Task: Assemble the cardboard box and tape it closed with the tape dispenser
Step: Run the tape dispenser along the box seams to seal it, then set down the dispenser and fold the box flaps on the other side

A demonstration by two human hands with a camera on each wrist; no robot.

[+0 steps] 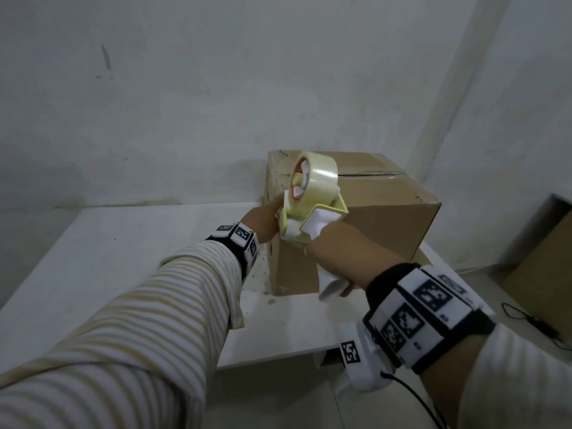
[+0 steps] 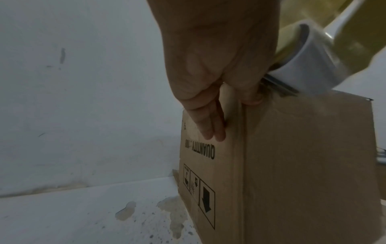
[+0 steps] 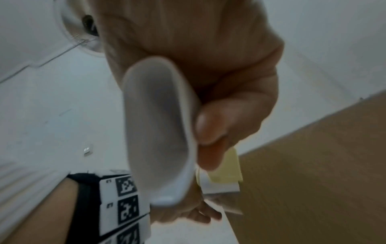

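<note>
A brown cardboard box (image 1: 387,218) stands on the white table (image 1: 123,258), its top flaps folded shut with a dark seam showing. My right hand (image 1: 337,255) grips the white handle (image 3: 158,132) of the yellow tape dispenser (image 1: 312,193), whose clear tape roll sits over the box's near left top corner. My left hand (image 1: 263,221) lies on the box's left face (image 2: 303,165) just below that corner. Its fingers (image 2: 211,125) are straight and flat on the cardboard, and the thumb presses at the vertical edge under the dispenser (image 2: 313,57).
The box stands close to the white back wall (image 1: 185,103). Stains mark the table near the box's left foot. Another cardboard piece (image 1: 544,261) leans at the right beyond the table, and a black cable (image 1: 532,323) lies on the floor.
</note>
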